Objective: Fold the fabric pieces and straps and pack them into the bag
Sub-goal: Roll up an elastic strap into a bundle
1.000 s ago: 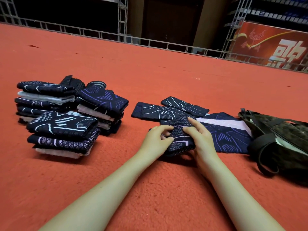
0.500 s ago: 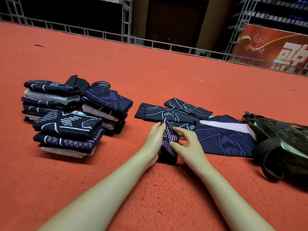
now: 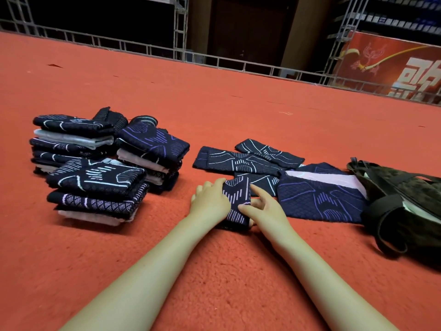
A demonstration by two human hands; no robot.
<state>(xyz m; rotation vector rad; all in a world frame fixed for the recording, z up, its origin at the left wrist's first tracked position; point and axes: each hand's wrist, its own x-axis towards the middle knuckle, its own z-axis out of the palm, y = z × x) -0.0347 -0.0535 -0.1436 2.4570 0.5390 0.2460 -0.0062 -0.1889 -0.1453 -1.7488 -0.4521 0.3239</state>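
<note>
Only large white characters show on the red banner [image 3: 391, 65].

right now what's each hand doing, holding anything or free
Left hand: fingers curled round the left edge of the folded strap, holding it.
Right hand: thumb and fingers pinching the same strap from the right.
</note>
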